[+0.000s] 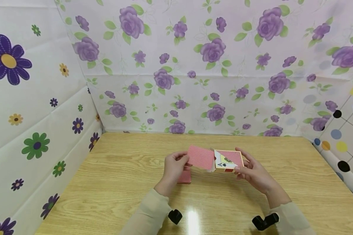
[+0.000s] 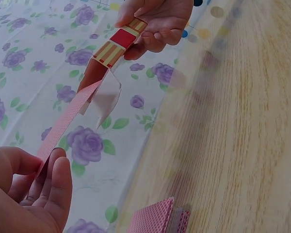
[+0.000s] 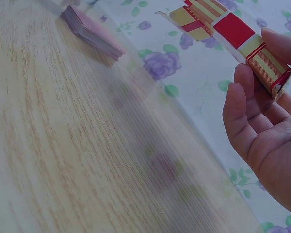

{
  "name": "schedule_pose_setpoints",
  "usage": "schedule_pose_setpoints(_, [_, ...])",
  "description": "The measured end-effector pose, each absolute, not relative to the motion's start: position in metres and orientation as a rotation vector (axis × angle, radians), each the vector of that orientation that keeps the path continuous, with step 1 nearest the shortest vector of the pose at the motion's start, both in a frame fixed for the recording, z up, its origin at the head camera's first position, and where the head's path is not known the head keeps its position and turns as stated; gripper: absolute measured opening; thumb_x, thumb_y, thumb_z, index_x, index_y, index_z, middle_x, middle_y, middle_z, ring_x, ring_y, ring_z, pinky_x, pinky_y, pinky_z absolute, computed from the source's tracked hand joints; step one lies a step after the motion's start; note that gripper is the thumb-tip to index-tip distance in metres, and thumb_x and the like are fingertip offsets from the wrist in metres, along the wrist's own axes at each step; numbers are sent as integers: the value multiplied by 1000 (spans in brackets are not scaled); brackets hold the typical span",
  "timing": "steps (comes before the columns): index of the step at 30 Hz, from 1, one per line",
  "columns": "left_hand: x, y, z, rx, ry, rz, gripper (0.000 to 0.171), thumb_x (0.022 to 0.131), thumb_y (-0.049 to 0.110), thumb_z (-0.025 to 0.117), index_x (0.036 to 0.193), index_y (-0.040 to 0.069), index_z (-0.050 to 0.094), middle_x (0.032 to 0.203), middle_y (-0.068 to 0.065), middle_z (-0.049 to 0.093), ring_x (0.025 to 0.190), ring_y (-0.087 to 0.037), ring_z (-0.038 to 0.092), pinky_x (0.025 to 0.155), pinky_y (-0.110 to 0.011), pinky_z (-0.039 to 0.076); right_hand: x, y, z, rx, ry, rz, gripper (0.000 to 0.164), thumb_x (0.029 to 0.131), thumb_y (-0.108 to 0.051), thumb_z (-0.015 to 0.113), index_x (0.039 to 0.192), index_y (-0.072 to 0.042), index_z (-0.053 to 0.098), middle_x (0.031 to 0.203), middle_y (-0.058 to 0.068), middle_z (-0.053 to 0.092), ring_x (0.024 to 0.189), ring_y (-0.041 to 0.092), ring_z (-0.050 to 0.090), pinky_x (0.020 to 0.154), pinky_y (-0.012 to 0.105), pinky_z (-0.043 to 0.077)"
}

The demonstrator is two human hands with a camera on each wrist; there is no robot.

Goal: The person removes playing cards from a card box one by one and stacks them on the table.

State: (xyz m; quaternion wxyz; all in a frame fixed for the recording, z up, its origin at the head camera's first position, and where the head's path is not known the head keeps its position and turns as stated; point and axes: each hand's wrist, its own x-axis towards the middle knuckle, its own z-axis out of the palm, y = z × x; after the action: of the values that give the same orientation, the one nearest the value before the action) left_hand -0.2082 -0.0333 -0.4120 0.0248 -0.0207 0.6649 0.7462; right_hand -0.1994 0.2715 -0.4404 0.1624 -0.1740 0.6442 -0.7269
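Note:
A playing card (image 1: 200,157) with a red patterned back is pinched between the thumb and fingers of my left hand (image 1: 175,165). Its right end meets the opened end of a card box (image 1: 228,160), where a white flap (image 2: 107,94) hangs out in the left wrist view. Whether more than one card is in the pinch I cannot tell. My right hand (image 1: 254,171) grips the box by its far end, thumb in front and fingers behind. On the table, partly behind my left hand, lies a deck of cards (image 1: 184,177) with the same red backs.
The wooden table (image 1: 120,182) stretches out to both sides of the hands. Behind it hangs a cloth (image 1: 164,98) with purple roses. A flowered cloth (image 1: 47,130) borders the left side and a dotted one (image 1: 345,147) the right.

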Motion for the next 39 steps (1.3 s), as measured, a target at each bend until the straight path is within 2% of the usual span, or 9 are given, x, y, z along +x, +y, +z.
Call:
schedule_pose_setpoints(10, [-208,-36,-409,-90,2087,2310,26,93,8,57,116,-4,62,87,-6,61,66,-14,64,62,-30,58,-199,272,-440,-470,1884,-2060,76,95,-1,51,153,-24,8,120,-4,59,87,10,62,74,31,55])
schedule_pose_setpoints(18, [-210,-39,-410,-115,2123,2300,27,95,10,55,116,-4,63,94,-14,62,67,-12,59,57,-24,55,-198,274,-440,-476,1868,-2071,76,95,-1,51,153,-23,6,121,-4,59,89,12,63,74,29,55])
schedule_pose_setpoints(25, [-212,-41,-411,-127,2164,2274,27,96,11,53,117,-3,63,98,-15,61,68,-11,58,61,-28,56,-198,275,-441,-491,1865,-2071,76,95,1,50,153,-23,7,123,-4,58,90,11,63,74,29,55])
schedule_pose_setpoints(32, [-212,-42,-411,-168,2250,2210,29,97,8,48,122,-1,62,108,-17,58,79,-12,58,61,-19,52,-198,275,-441,-497,1870,-2064,76,95,0,50,153,-23,7,124,-4,58,90,10,63,74,29,55])
schedule_pose_setpoints(39, [-214,-44,-413,-172,2220,2235,32,95,4,49,125,-4,57,92,-9,55,68,-11,55,56,-18,52,-198,276,-442,-499,1882,-2052,75,96,0,49,153,-24,7,123,-3,57,87,10,62,75,31,55])
